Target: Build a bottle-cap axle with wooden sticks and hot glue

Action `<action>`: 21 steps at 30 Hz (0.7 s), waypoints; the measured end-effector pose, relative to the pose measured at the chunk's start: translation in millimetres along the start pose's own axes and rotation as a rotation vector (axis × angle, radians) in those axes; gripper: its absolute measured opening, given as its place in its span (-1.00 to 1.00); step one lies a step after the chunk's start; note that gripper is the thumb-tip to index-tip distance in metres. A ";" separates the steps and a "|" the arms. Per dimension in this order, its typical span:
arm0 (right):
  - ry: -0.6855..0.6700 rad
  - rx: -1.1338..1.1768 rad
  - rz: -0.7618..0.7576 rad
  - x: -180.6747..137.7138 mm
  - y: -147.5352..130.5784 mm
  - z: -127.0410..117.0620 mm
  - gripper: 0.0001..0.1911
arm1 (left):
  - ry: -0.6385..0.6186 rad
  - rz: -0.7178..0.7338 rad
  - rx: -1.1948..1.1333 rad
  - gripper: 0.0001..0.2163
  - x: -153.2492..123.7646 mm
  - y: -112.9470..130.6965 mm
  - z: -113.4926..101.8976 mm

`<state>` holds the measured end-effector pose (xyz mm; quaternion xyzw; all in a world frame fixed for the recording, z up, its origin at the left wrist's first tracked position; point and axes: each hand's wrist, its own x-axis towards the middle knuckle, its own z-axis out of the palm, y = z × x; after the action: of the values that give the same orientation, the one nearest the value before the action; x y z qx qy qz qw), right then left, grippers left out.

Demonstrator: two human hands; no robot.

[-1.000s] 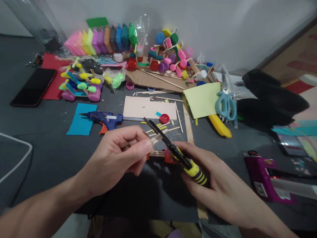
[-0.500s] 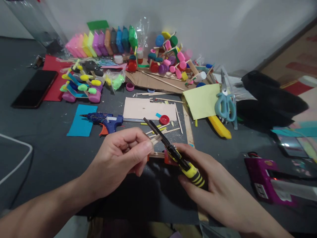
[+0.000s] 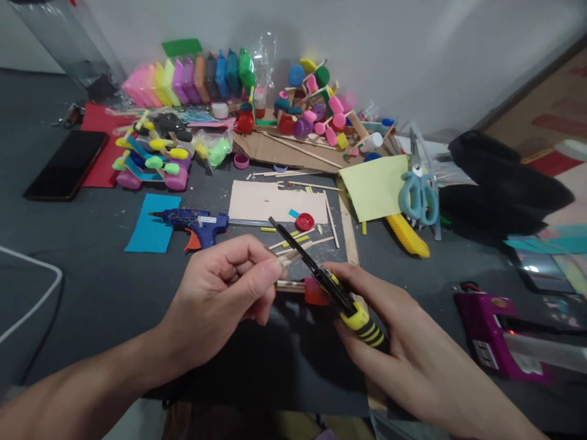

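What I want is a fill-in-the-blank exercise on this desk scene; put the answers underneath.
1. The left hand pinches pale sticks, while the right hand grips a tool with a handle striped black and ____.
2. In the picture, the scissors lie to the ____ of the glue gun.
3. The paper by the phone is coloured ____.

Missing words: yellow; right; red.

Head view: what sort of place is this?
Probably a craft workspace; home or studio, can't tell. Signs: the blue glue gun, the scissors and the thin wooden sticks pinched in the left hand.
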<state>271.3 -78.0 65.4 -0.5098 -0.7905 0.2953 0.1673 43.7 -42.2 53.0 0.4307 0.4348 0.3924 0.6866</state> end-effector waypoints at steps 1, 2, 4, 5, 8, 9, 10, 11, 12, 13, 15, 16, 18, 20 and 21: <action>0.004 -0.009 -0.002 0.0 -0.1 0.0 -0.37 | 0.002 -0.001 -0.009 -0.84 0.8 -0.4 0.6; 0.009 -0.018 -0.002 -0.1 -0.2 0.0 -0.38 | 0.005 -0.002 -0.013 -0.84 1.5 -0.7 1.2; 0.018 -0.033 -0.005 -0.5 -0.2 0.1 -0.39 | 0.017 0.005 -0.004 -0.84 2.0 -0.9 1.9; 0.021 -0.037 -0.009 -0.8 -0.2 0.1 -0.39 | 0.025 0.014 0.009 -0.84 1.8 -0.8 2.0; 0.026 -0.047 -0.022 -1.6 -1.4 -0.4 -0.39 | 0.033 0.061 0.060 -0.84 -0.1 0.0 1.4; 0.029 -0.048 -0.025 -1.7 -2.3 -0.7 -0.39 | 0.029 0.078 0.074 -0.85 -0.8 0.4 1.0; 0.031 -0.045 -0.026 -1.7 -3.4 -1.1 -0.40 | 0.023 0.091 0.087 -0.85 -1.5 0.6 0.6; 0.032 -0.040 -0.025 -1.5 -4.5 -1.4 -0.40 | 0.015 0.099 0.096 -0.85 -2.1 0.8 0.3; 0.034 -0.034 -0.025 -1.2 -5.6 -1.5 -0.40 | 0.007 0.104 0.102 -0.84 -2.5 0.8 0.0; 0.036 -0.028 -0.027 -0.9 -6.4 -1.4 -0.40 | 0.000 0.103 0.105 -0.84 -2.8 0.7 -0.2; 0.039 -0.020 -0.031 -0.1 -7.1 -0.2 -0.40 | -0.010 0.107 0.101 -0.83 -3.1 0.3 -0.6; 0.041 -0.022 -0.034 0.2 -6.9 0.8 -0.39 | -0.008 0.108 0.100 -0.83 -3.4 0.1 -0.8; 0.056 -0.041 -0.042 0.4 -5.9 3.1 -0.40 | -0.020 0.125 0.103 -0.83 -4.0 -0.1 -1.3; 0.066 -0.064 -0.047 0.1 -5.0 5.0 -0.42 | -0.037 0.145 0.113 -0.83 -4.8 -0.2 -1.7; 0.067 -0.071 -0.048 -0.2 -4.8 5.5 -0.43 | -0.043 0.151 0.120 -0.83 -5.1 -0.2 -1.8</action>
<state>264.8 -81.2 64.2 -0.5059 -0.8065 0.2456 0.1825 40.5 -46.5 53.7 0.5109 0.4087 0.4071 0.6373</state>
